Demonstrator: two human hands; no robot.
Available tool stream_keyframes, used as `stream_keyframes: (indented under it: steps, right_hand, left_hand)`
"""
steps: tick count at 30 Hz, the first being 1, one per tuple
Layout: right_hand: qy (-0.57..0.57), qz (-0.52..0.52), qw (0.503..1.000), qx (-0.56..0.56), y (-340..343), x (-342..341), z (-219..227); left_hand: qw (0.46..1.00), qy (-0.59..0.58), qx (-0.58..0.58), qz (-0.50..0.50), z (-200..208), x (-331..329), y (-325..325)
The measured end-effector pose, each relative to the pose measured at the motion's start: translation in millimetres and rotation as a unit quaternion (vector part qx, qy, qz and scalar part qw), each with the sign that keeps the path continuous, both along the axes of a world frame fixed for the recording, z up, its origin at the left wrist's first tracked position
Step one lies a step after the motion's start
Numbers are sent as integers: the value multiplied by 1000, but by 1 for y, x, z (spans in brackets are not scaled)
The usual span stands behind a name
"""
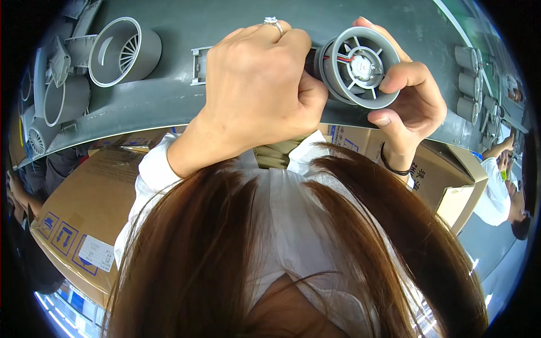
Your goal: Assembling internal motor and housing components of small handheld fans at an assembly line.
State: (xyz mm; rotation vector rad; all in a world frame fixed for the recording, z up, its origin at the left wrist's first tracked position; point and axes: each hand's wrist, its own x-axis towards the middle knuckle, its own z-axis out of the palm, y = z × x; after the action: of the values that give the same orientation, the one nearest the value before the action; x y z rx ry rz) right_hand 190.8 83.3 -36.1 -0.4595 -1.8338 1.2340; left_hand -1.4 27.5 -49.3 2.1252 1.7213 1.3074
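My right hand pinches a small grey fan housing by its rim, thumb and fingers around its right side. The housing is tilted so its open round end shows, with spokes, a pale motor hub in the middle and red wires inside. Close against its left side is my left hand, curled into a fist with its back toward me and a ring on one finger. Whatever those fingers hold is hidden behind the hand. Just left of it, a small grey plastic bracket lies partly covered on the table.
The dark green table bends across the top. A larger grey cylinder with a finned end stands left, near more grey parts. Several small grey cylinders line the right. Cardboard boxes sit below the table edge. Another person is far right.
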Motion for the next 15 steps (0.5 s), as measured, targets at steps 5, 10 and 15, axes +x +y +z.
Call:
stream_keyframes:
  steps: [5,10,15]
  right_hand:
    - [-4,15,1000,3,6,4,0]
    - [-16,30,999,30,9,3,4]
    - [-39,34,998,35,12,4,6]
  left_hand:
    - [1000,2,12,-1,0,0,-1]
    - [1000,-9,-1,-14,0,-2,-4]
    - [1000,-19,11,-16,0,-2,-3]
